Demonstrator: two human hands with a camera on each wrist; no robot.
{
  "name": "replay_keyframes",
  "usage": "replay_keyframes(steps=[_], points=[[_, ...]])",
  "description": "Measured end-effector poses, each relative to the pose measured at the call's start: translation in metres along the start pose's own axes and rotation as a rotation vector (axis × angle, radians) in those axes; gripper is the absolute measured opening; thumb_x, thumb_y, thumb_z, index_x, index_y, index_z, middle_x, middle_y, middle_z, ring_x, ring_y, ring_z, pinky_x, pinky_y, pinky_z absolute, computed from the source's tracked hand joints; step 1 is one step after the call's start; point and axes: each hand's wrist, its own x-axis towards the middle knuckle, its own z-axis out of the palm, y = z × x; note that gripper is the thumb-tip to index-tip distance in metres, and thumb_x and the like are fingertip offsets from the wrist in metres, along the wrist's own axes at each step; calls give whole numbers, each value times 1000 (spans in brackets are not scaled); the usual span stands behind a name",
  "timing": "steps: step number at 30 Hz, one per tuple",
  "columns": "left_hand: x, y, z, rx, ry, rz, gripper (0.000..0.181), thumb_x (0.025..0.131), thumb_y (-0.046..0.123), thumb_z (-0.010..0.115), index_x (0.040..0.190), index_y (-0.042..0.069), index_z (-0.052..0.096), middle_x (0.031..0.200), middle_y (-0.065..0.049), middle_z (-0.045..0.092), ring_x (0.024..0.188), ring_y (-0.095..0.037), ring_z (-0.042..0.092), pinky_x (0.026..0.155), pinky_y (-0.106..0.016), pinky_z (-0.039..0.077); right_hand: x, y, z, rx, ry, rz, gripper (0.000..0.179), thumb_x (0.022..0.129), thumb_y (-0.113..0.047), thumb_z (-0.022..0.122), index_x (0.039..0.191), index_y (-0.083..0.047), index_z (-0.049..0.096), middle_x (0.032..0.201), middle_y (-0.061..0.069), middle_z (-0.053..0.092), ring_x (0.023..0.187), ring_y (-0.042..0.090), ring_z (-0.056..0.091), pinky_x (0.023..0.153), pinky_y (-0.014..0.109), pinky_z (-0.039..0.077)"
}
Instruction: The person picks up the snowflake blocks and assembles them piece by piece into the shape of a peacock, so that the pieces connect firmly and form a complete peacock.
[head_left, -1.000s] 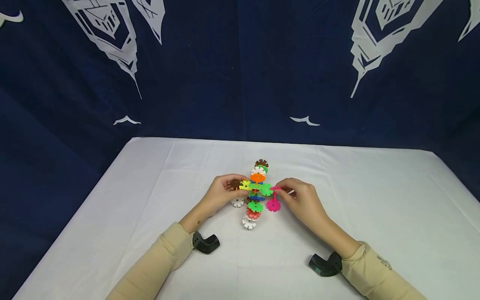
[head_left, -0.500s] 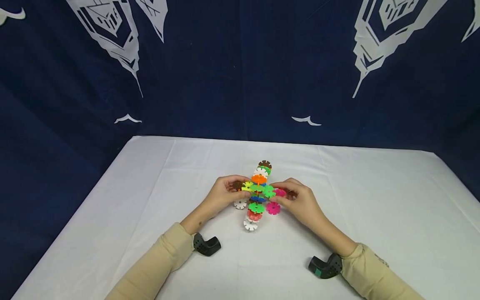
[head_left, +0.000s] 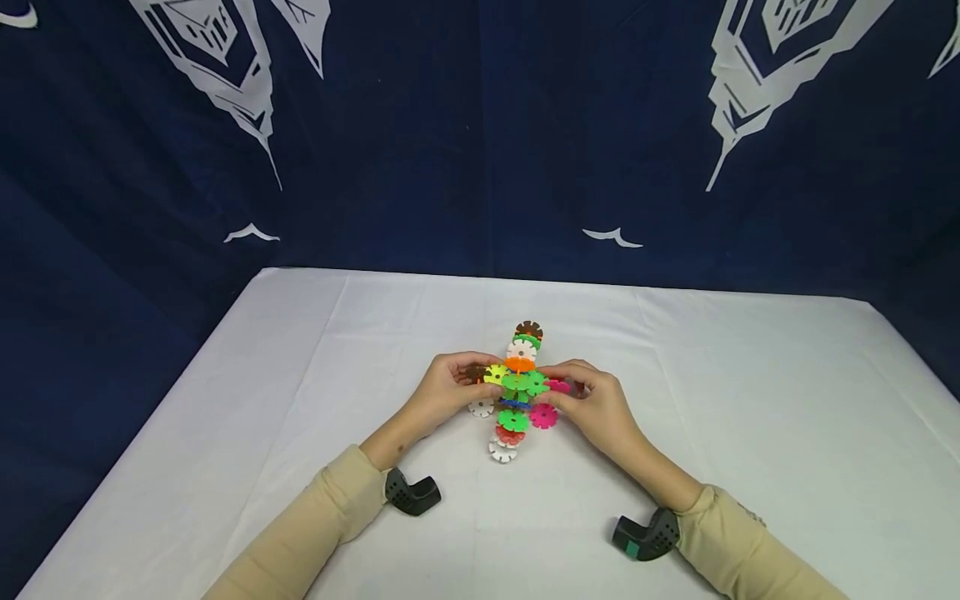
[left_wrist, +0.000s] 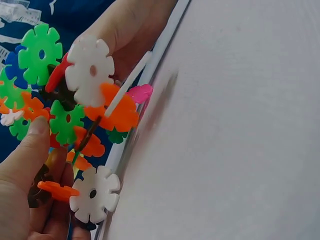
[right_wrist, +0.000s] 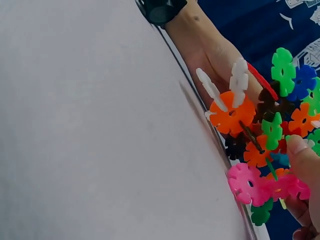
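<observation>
A cross-shaped build of slotted plastic snowflake discs (head_left: 513, 420) is held between both hands over the table. My left hand (head_left: 438, 392) grips its left arm, near a yellow disc (head_left: 496, 374) and a dark brown one. In the left wrist view the thumb presses by an orange disc (left_wrist: 33, 106), and a white disc (left_wrist: 95, 195) sticks out below the fingers. My right hand (head_left: 600, 404) pinches the right side, beside a green disc (head_left: 536, 383) and a pink disc (head_left: 543, 416). The right wrist view shows linked pink discs (right_wrist: 247, 182) by that thumb; the other fingertips are partly hidden.
A white cloth covers the table (head_left: 750, 417). Behind it hangs a dark blue curtain (head_left: 420, 150) with white drawings. Black wrist-worn devices (head_left: 412, 493) sit at both beige sleeves (head_left: 307, 521), close over the cloth.
The right hand has moved inward, from pinching a pink disc at the outer end to gripping nearer the middle. The build has tilted slightly, and its central green discs show more of their faces.
</observation>
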Motion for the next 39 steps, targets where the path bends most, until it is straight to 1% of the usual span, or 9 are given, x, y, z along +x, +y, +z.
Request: replay_keyframes(steps=[7, 12, 18, 23, 27, 30, 33, 35, 39], points=[[0, 1, 0, 0, -37, 43, 33, 80, -3, 72, 111, -8, 62, 108, -14, 63, 94, -17, 58, 83, -34, 50, 2, 35, -1, -30, -45, -40, 37, 64, -3, 84, 99, 0, 71, 91, 4, 67, 83, 19, 55, 63, 30, 45], [-1, 2, -1, 7, -45, 64, 33, 80, -3, 71, 111, -8, 61, 107, -13, 62, 92, -16, 57, 81, -34, 49, 6, 41, -5, -32, -110, -34, 37, 69, -8, 82, 104, -4, 71, 96, -1, 66, 94, 15, 55, 76, 26, 47], [1, 4, -2, 18, -56, 59, 35, 79, -4, 72, 111, -8, 59, 107, -13, 61, 92, -15, 57, 84, -33, 49, 5, 39, -7, -84, -131, -13, 41, 71, -11, 82, 110, -8, 69, 100, -5, 65, 87, 15, 49, 64, 30, 40], [1, 4, -5, 34, -75, 59, 35, 78, -4, 73, 111, -8, 59, 106, -13, 61, 91, -18, 56, 84, -35, 48, 1, 34, -10, -118, -113, -17, 46, 71, -12, 83, 114, -9, 66, 104, -2, 64, 89, 16, 50, 65, 33, 42], [5, 5, -11, -2, -60, 89, 29, 83, -3, 67, 110, -11, 58, 109, -21, 59, 98, -27, 56, 90, -39, 46, -8, 25, -17, -153, -11, -24, 44, 72, -5, 81, 113, -8, 66, 105, 1, 63, 92, 19, 53, 66, 35, 42], [17, -5, -22, -39, 5, 102, 25, 91, 6, 61, 112, -8, 57, 110, -19, 59, 104, -30, 55, 93, -38, 44, -21, 10, -21, -188, 100, -62, 40, 71, 0, 80, 108, -9, 68, 101, -2, 63, 86, 18, 53, 63, 32, 39], [36, -15, -31, -75, 45, 59, 31, 96, 18, 55, 122, -1, 54, 117, -12, 57, 109, -27, 54, 95, -38, 42, -35, -5, -17, -203, 158, -100, 36, 68, 3, 81, 100, -11, 69, 89, -9, 61, 77, 15, 53, 58, 28, 37], [51, -19, -32, -96, 3, 14, 40, 98, 24, 50, 131, 3, 48, 127, -10, 52, 115, -26, 51, 98, -39, 39, -43, -13, -9, -193, 145, -74, 34, 68, 0, 82, 97, -12, 69, 84, -11, 59, 72, 13, 52, 54, 26, 36], [75, -15, -26, -112, -181, -73, 48, 101, 34, 41, 141, 8, 39, 139, -8, 43, 122, -22, 45, 102, -38, 35, -49, -20, 9, -144, 47, 101, 46, 70, -16, 84, 109, -12, 61, 90, -6, 56, 75, 13, 51, 56, 26, 40]])
